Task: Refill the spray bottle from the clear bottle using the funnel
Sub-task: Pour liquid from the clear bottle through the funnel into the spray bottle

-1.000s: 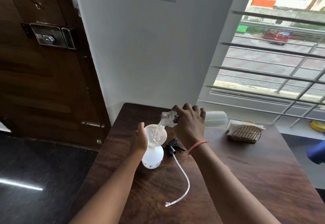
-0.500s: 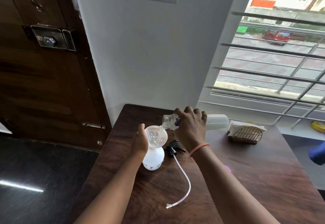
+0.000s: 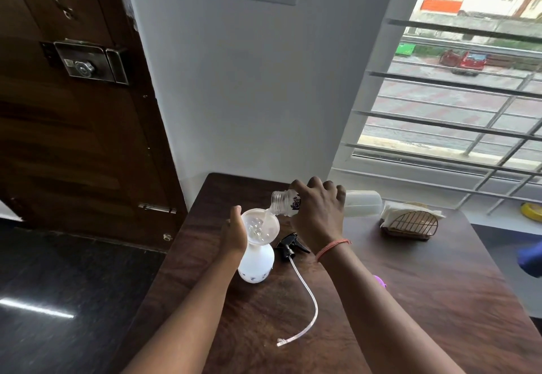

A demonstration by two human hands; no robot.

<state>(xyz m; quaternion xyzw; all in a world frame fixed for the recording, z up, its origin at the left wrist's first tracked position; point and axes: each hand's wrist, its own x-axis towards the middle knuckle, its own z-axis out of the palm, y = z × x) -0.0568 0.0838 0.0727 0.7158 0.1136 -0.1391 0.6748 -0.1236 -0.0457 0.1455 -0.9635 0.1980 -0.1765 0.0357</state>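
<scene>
1. clear bottle (image 3: 363, 203): dark label patch near the neck with white letters, partly covered by the right hand (image 3: 318, 212); reads roughly "cal", rest hidden.
2. door lock (image 3: 88, 62): small sticker on the metal plate, print too small to read.
3. spray bottle (image 3: 255, 262): small dark marks near the base, not legible as text.
4. Nothing else readable.

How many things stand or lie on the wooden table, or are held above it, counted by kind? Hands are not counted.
Bottles: 2 (spray bottle, clear bottle)
Funnels: 1 (funnel)
Spray heads with tube: 1 (spray head)
Napkin holders: 1 (napkin holder)
Small purple things, partly hidden: 1 (purple thing)
Total: 6
</scene>
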